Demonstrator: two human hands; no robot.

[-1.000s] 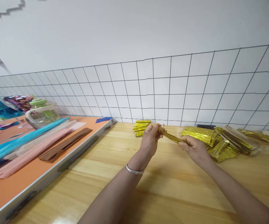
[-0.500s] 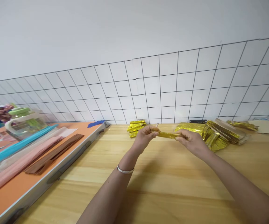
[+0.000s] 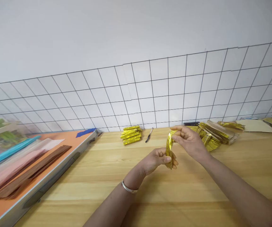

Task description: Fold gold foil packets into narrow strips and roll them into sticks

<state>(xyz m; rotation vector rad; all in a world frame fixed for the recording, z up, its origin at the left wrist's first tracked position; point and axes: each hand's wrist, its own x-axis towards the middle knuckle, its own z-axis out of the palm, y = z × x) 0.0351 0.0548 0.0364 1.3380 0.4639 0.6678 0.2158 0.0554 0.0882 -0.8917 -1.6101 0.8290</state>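
A shiny gold foil strip is held upright between my two hands above the wooden table. My left hand pinches its lower end, thumb in front and fingers behind. At the top, my right hand grips the strip between thumb and fingers. Folded gold foil bundles lie in a small pile behind and left of my hands. Beside that pile rests a pen. More gold foil lies just beyond my right hand, partly hidden by it.
On the left, an orange board carries brown paper strips, pink paper, a blue roll and a clear jug. A black wire grid lines the wall. Beige sheets lie at the back right of the wooden table.
The strip has turned from nearly level to upright. My left hand has moved lower and to the right, below my right hand. The view has shifted right, and the pen is now fully visible.
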